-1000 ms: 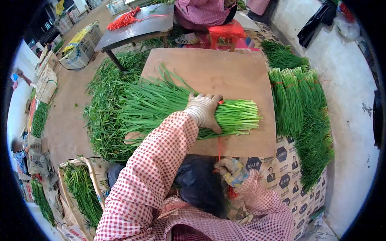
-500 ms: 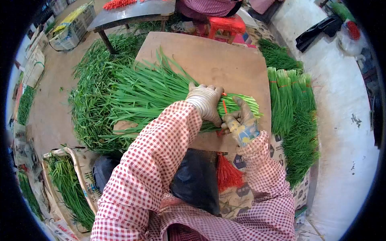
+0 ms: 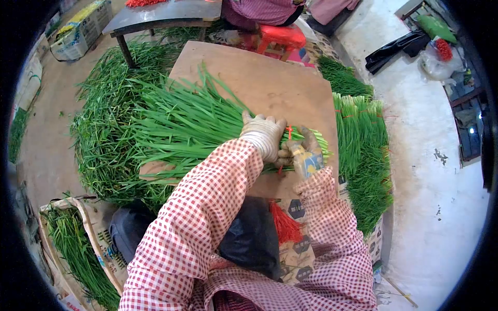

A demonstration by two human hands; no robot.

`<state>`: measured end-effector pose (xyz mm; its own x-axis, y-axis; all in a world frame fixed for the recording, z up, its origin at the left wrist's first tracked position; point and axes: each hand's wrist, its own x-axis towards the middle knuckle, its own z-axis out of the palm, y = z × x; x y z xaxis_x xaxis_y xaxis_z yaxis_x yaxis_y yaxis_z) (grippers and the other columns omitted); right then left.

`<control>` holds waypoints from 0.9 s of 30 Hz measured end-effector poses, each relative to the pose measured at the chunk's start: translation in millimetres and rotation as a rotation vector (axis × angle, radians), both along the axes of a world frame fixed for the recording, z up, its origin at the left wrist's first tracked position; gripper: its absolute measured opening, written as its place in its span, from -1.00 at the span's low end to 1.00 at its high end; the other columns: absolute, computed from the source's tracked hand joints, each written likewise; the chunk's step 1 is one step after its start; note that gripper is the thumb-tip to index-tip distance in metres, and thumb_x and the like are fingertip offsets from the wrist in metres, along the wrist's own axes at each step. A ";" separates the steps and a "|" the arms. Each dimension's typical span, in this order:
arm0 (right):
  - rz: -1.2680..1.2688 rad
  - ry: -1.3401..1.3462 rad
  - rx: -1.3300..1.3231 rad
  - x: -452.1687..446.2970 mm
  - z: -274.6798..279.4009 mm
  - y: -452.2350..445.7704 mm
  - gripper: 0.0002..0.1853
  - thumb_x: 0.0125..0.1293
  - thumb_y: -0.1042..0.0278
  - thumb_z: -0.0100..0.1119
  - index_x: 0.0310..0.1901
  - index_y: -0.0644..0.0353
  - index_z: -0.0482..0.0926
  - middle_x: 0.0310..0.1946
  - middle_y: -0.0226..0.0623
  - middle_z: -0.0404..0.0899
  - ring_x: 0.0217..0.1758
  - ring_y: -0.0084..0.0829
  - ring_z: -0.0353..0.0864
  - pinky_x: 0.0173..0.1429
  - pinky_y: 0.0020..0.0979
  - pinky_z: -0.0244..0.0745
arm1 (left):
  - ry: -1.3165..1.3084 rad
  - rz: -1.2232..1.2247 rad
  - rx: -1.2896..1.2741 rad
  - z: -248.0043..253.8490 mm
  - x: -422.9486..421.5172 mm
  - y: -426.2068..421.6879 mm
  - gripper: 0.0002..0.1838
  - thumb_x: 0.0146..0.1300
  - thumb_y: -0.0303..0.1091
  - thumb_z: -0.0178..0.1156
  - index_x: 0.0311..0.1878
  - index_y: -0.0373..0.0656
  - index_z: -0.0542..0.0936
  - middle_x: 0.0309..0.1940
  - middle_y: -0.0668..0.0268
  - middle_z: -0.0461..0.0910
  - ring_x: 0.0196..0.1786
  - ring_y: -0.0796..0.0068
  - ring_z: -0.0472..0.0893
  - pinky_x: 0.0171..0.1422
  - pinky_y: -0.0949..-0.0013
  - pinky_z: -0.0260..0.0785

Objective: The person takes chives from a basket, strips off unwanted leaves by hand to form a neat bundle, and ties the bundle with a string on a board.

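A bunch of garlic chives [image 3: 192,122] lies across a brown board [image 3: 259,67], leaves to the left and pale cut ends to the right. My left hand [image 3: 263,136], in a whitish glove, presses down and closes around the stems. Around the bunch, just right of that hand, runs a red tie [image 3: 289,132]. My right hand [image 3: 307,153], in a stained glove, is closed at the stem end, thumb over the stalks and fingers curled at the near side. A red bit of tie shows below its fingers; whether they pinch it is hidden.
Tied chive bunches [image 3: 358,129] are stacked right of the board; loose greens [image 3: 111,129] heap on the left. Red ties [image 3: 285,224] hang at the board's near edge. A person sits beyond, by a red stool [image 3: 280,36] and a table [image 3: 166,18]. A basket of greens [image 3: 78,249] stands lower left.
The view has shifted, so the surroundings sit further left. My right hand has drawn in closer to the tie, its fingers more curled. My left hand stays on the bunch.
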<state>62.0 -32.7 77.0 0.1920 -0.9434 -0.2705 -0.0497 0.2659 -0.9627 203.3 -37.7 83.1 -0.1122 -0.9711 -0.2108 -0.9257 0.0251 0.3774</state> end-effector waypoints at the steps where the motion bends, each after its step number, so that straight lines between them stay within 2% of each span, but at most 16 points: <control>1: -0.002 0.005 -0.004 2.8 0.1 -2.6 -0.35 0.26 0.57 0.07 0.34 0.29 0.03 -0.34 -0.14 0.53 -0.47 -0.39 0.61 -0.45 -0.35 0.63 | -0.021 -0.029 0.009 1.9 1.5 0.9 0.04 -0.38 0.21 0.48 0.25 0.01 0.32 0.10 0.24 0.49 0.21 0.21 0.44 0.34 -0.23 0.04; 4: -0.018 -0.011 -0.084 8.6 -0.9 -14.5 -0.40 0.27 0.57 0.07 0.31 0.33 0.08 -0.35 -0.16 0.53 -0.46 -0.39 0.61 -0.43 -0.37 0.63 | -0.058 -0.062 0.044 7.8 2.5 1.4 0.03 -0.36 0.23 0.47 0.25 0.01 0.33 0.10 0.27 0.48 0.22 0.23 0.43 0.33 -0.23 0.04; 7: 0.122 -0.019 -0.008 6.4 2.3 -21.8 -0.49 0.27 0.56 0.08 0.24 0.37 0.20 -0.36 -0.19 0.55 -0.43 -0.42 0.62 -0.42 -0.46 0.63 | -0.075 -0.061 0.088 11.4 1.8 1.1 0.04 -0.37 0.24 0.47 0.25 0.00 0.34 0.11 0.30 0.47 0.24 0.27 0.40 0.34 -0.22 0.04; 9: 0.128 0.084 -0.016 7.0 6.6 -21.0 -0.67 0.28 0.51 0.15 0.07 0.34 0.42 -0.36 -0.24 0.56 -0.43 -0.48 0.59 -0.39 -0.49 0.61 | -0.080 -0.059 0.104 12.8 1.8 1.1 0.04 -0.38 0.25 0.47 0.25 0.00 0.35 0.13 0.31 0.46 0.26 0.28 0.39 0.35 -0.20 0.04; 13: 0.149 0.102 -0.025 6.8 9.0 -22.0 -0.75 0.29 0.38 0.20 -0.05 0.30 0.53 -0.38 -0.34 0.57 -0.47 -0.57 0.54 -0.45 -0.58 0.51 | -0.092 -0.051 0.136 15.7 -1.0 0.8 0.06 -0.43 0.24 0.50 0.23 -0.02 0.39 0.14 0.31 0.45 0.26 0.27 0.39 0.38 -0.15 0.03; 15: 0.173 0.360 -0.195 10.8 19.5 -17.7 -0.80 0.30 0.30 0.18 -0.19 0.27 0.57 -0.37 -0.35 0.57 -0.46 -0.58 0.48 -0.37 -0.49 0.45 | -0.107 -0.039 0.138 16.4 -1.9 0.4 0.06 -0.45 0.24 0.50 0.23 -0.02 0.40 0.15 0.31 0.45 0.27 0.27 0.39 0.39 -0.14 0.02; 16: 0.173 0.350 -0.194 7.6 14.2 -18.4 -0.80 0.30 0.30 0.18 -0.19 0.27 0.57 -0.37 -0.35 0.57 -0.46 -0.58 0.48 -0.37 -0.49 0.45 | -0.106 -0.031 0.130 15.7 -2.5 -0.2 0.07 -0.44 0.23 0.50 0.24 -0.01 0.38 0.16 0.30 0.45 0.28 0.25 0.38 0.38 -0.15 0.01; 18: 0.162 0.555 -0.658 -2.8 -2.7 -18.3 -0.79 0.25 0.25 0.22 -0.28 0.24 0.59 -0.44 -0.37 0.54 -0.40 -0.53 0.47 -0.29 -0.42 0.42 | -0.114 -0.024 0.126 13.3 -3.3 -0.8 0.08 -0.44 0.23 0.50 0.26 0.01 0.36 0.17 0.28 0.44 0.29 0.24 0.38 0.38 -0.16 0.01; 20: 0.123 0.264 -0.433 -4.1 -4.5 13.5 -0.80 0.19 0.24 0.25 -0.32 0.21 0.58 -0.46 -0.32 0.49 -0.38 -0.48 0.45 -0.27 -0.35 0.38 | -0.065 -0.005 0.085 9.8 -3.1 -0.5 0.10 -0.45 0.20 0.52 0.28 0.05 0.32 0.19 0.26 0.43 0.30 0.22 0.36 0.38 -0.20 -0.01; 22: 0.094 0.286 -0.268 -13.6 7.9 69.1 -0.83 0.16 0.28 0.26 -0.32 0.19 0.58 -0.46 -0.31 0.47 -0.38 -0.47 0.44 -0.28 -0.37 0.37 | -0.047 0.030 0.057 0.6 -6.1 -3.2 0.09 -0.42 0.15 0.52 0.30 0.07 0.29 0.21 0.24 0.41 0.32 0.20 0.34 0.38 -0.24 -0.04; 24: 0.118 0.243 -0.175 -37.9 -26.6 106.5 -0.85 0.23 0.31 0.22 -0.32 0.21 0.57 -0.43 -0.34 0.47 -0.38 -0.48 0.44 -0.27 -0.41 0.37 | -0.055 0.034 0.099 8.9 -8.2 -0.2 0.07 -0.41 0.12 0.52 0.29 0.06 0.30 0.22 0.24 0.40 0.34 0.21 0.31 0.40 -0.24 -0.07; 27: 0.089 0.074 -0.204 -46.7 -31.6 124.2 -0.85 0.30 0.31 0.17 -0.29 0.22 0.57 -0.40 -0.35 0.47 -0.37 -0.46 0.45 -0.24 -0.41 0.39 | -0.051 0.005 0.100 13.1 -7.4 1.1 0.07 -0.39 0.10 0.52 0.30 0.03 0.28 0.23 0.23 0.39 0.36 0.19 0.28 0.40 -0.23 -0.07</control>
